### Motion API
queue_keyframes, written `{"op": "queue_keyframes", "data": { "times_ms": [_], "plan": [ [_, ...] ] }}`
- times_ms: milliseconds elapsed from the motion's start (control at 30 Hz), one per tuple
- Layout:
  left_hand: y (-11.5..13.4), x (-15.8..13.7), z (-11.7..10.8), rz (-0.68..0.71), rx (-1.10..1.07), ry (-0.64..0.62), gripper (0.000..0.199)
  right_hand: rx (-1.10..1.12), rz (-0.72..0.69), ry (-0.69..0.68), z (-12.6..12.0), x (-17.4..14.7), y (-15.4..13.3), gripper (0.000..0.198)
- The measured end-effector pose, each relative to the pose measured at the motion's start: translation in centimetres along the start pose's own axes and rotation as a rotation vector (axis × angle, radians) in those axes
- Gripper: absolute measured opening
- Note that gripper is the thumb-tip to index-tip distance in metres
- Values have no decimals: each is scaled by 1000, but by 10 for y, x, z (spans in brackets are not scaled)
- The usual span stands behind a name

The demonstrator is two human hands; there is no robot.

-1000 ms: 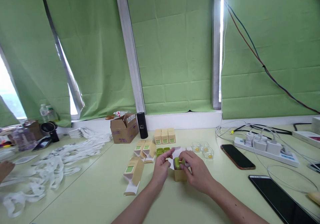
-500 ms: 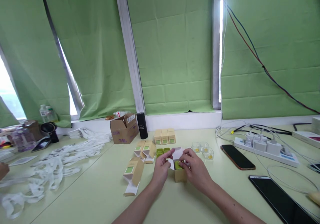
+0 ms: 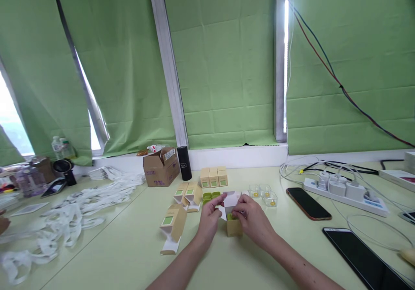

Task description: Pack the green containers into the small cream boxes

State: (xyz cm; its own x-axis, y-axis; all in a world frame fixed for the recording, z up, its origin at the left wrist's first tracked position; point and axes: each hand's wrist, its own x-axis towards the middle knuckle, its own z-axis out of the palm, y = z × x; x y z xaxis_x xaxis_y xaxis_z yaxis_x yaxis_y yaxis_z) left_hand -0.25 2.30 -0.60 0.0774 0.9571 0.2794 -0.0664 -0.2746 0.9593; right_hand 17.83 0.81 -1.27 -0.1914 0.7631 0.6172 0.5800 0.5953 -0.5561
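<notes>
A small kraft-paper box [image 3: 234, 228] stands upright in front of me with its white inner lid flap [image 3: 231, 198] raised. My left hand [image 3: 210, 219] is closed at the box's left side, thumb and fingers on a white side flap. My right hand [image 3: 254, 217] pinches at the right of the mouth, its fingertips on a green square piece [image 3: 230, 216] partly inside the box. Behind my left hand sit several green square cups [image 3: 207, 196]. To the left stand open kraft boxes with green labels, the nearest box [image 3: 175, 221] having its flap out.
Clear cups [image 3: 271, 199] with yellow centres stand right of the box. Farther right lie a phone [image 3: 308, 203], a tablet [image 3: 363, 259] and a power strip [image 3: 346, 197] with cables. A carton [image 3: 161, 169], black cylinder [image 3: 184, 163] and white straps [image 3: 71, 214] are left; another person's hand [image 3: 4, 223] shows.
The green piece has gone down deeper into the box, with my right fingers following it. My left hand stays at the flap. The other person's hand at the left edge has shifted slightly.
</notes>
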Motion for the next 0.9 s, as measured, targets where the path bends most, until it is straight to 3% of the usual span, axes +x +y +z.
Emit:
{"op": "queue_keyframes", "data": {
  "times_ms": [100,267,433,700,900],
  "plan": [
    [0,0,0,4,1,-6,65,106,16,19,-2,0,-1,26],
    [2,-1,1,3,-14,8,61,367,111,188,-4,1,5,28],
    [9,-5,3,4,-38,17,50,483,223,311,3,1,17,24],
    [5,-3,3,-12,-59,12,52,611,455,269,12,1,24,24],
    [-3,0,1,28,-34,3,50,641,476,257,13,1,22,26]
  ]
}}
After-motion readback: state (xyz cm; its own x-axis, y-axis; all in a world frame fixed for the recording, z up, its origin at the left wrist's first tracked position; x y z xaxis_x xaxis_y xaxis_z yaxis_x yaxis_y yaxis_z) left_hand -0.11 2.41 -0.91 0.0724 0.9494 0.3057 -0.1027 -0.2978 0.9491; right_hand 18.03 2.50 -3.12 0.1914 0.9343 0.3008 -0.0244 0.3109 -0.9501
